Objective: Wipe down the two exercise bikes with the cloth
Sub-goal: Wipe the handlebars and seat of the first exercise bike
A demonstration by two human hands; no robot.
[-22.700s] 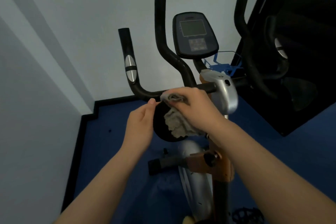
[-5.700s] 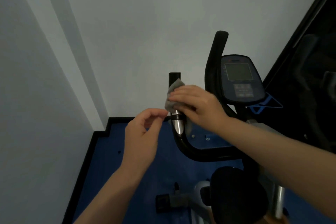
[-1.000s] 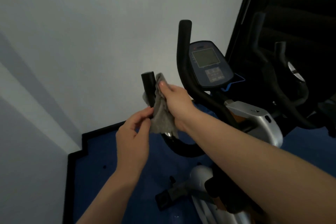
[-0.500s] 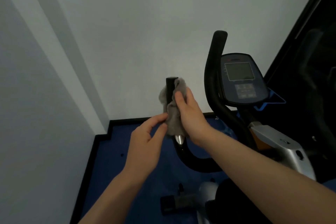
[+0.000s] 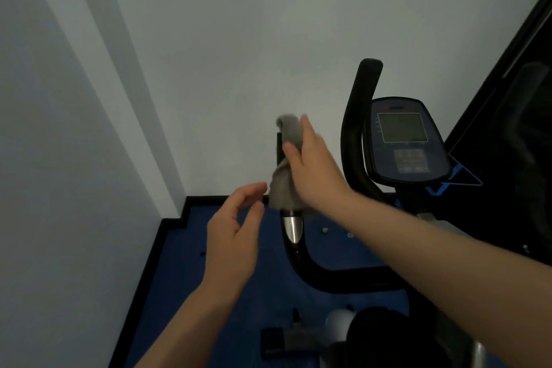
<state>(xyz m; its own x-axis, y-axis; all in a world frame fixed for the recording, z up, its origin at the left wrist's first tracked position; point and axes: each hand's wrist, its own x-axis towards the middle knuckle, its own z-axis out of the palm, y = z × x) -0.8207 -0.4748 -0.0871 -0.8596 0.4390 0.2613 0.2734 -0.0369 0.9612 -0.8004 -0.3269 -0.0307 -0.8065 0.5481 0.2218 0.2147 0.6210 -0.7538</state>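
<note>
A grey cloth point(image 5: 283, 176) is draped over the top of the exercise bike's left handlebar grip point(image 5: 294, 248), a black upright bar with a silver sensor band. My right hand point(image 5: 316, 170) grips the cloth around that bar, thumb on the near side. My left hand point(image 5: 236, 236) hovers just left of the bar with fingers loosely curled, holding nothing, its fingertips close to the cloth's lower edge. The bike's console point(image 5: 403, 143) and a taller black handlebar point(image 5: 358, 128) stand to the right. Only this bike is in view.
A pale wall fills the left and back, meeting blue floor point(image 5: 185, 278) with a black skirting edge. A dark mirror or panel point(image 5: 525, 128) rises at the right. The bike's black knob point(image 5: 385, 337) and front foot point(image 5: 286, 340) lie below.
My right hand has slid the cloth up to cover the top of the grip. My left hand has come off the cloth and drawn slightly away to the left.
</note>
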